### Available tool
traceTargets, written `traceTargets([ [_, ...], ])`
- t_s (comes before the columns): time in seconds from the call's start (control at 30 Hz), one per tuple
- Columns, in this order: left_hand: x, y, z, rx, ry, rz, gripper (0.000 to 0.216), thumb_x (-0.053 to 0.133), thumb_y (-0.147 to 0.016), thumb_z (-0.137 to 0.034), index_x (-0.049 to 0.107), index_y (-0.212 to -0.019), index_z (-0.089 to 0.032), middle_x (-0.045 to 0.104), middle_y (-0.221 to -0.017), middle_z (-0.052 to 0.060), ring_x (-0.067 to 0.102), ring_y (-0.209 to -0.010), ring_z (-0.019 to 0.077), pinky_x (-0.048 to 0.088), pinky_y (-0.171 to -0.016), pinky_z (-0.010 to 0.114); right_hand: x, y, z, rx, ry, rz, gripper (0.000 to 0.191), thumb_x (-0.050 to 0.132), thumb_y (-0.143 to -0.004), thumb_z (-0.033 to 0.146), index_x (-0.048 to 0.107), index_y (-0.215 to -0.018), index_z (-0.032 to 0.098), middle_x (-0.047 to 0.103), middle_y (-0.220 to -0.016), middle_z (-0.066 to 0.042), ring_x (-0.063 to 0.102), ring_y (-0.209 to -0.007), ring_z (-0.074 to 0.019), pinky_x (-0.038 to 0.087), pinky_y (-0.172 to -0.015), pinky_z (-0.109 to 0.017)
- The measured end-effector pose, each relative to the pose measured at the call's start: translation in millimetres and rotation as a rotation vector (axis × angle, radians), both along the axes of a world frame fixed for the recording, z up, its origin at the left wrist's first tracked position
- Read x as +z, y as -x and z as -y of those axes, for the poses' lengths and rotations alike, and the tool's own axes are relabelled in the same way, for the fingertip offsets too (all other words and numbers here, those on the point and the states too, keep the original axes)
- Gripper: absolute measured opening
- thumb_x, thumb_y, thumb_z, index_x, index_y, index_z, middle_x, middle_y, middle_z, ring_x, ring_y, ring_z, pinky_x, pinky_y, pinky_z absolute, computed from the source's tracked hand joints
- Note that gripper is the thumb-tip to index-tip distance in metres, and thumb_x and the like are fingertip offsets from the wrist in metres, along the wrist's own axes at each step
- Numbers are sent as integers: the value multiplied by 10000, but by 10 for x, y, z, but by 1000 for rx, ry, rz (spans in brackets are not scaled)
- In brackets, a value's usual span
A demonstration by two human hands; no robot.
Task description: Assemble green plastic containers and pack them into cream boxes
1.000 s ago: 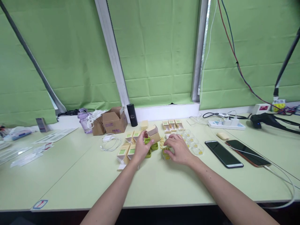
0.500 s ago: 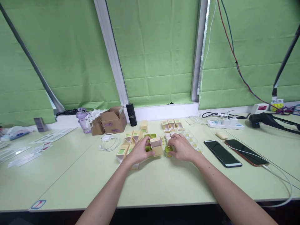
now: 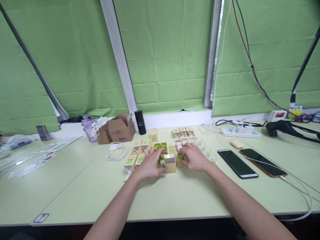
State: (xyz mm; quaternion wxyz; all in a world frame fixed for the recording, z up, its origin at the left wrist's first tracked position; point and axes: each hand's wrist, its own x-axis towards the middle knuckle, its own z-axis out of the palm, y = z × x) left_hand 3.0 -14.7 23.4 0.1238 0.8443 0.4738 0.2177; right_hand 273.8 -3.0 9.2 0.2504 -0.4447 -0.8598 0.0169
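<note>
A small cream cardboard box point(image 3: 170, 165), its top flaps up, stands upright on the table in front of me. My left hand point(image 3: 152, 162) is at the box's left side with thumb and fingers spread apart; the thumb tip is right by its edge, and I cannot tell if it touches. Just right of the box, my right hand point(image 3: 192, 156) pinches a small green container with a ring-shaped yellow piece on top point(image 3: 180, 161). Several green containers point(image 3: 163, 145) stand behind the left fingers, partly hidden. Small yellow pieces point(image 3: 171, 148) lie between the hands.
Similar cream boxes point(image 3: 130, 162) stand at the left, with more point(image 3: 183, 133) at the back. Clear plastic cups point(image 3: 205, 149) sit beyond my right hand. Farther right lie a phone point(image 3: 237, 164), another phone on a cable point(image 3: 262, 162) and a power strip point(image 3: 241, 133). A brown carton point(image 3: 121, 129) stands back left.
The cream box has come down and slightly right, from tilted in my left hand to upright on the table. My left fingers have spread. My right hand has hardly moved.
</note>
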Motion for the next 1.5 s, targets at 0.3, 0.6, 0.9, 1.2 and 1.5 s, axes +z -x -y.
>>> traceTargets([
  [0.3, -14, 1, 7, -178, -174, 283, 237, 698, -920, -238, 635, -1148, -257, 662, -1347, 95, 570, -1288, 306, 459, -1102, 505, -53, 32, 39, 117, -226, -252, 288, 667, -927, 306, 596, -1193, 220, 685, -1180, -129, 579, -1177, -339, 449, -960, -481],
  [0.6, 1, 17, -9, -265, -157, 213, 190, 663, -959, -265, 830, -1045, -296, 632, -1508, 63, 605, -1333, 318, 427, -1186, 562, -95, 166, 86, 107, -59, -192, 480, 761, -871, 305, 509, -1274, 235, 657, -1235, -125, 584, -1157, -340, 459, -988, -504],
  [0.9, -103, -77, -104, -70, -58, 381, 377, 561, -1041, -394, 704, -1355, -244, 715, -1386, 114, 680, -1203, 286, 515, -1098, 476, -158, 218, 65, 133, 36, -266, 858, 755, -851, 258, 276, -1563, 227, 676, -1278, -122, 558, -1316, -357, 389, -1133, -562],
  [1.2, -160, -93, -174, 0, 6, 464, 409, 626, -987, -387, 687, -1354, -218, 739, -1239, 117, 669, -1126, 271, 512, -1075, 464, -101, 224, 101, 138, 46, -228, 466, 735, -855, 206, 556, -1285, 219, 629, -1270, -139, 558, -1245, -330, 454, -1067, -515],
  [1.5, -175, -12, -189, 7, 48, 415, 620, 577, -815, -138, 665, -1418, -254, 696, -1274, 111, 605, -1240, 301, 477, -1123, 524, -100, 212, 103, 127, 54, -216, 394, 733, -854, 202, 588, -1220, 214, 627, -1251, -144, 535, -1263, -345, 454, -1062, -517],
])
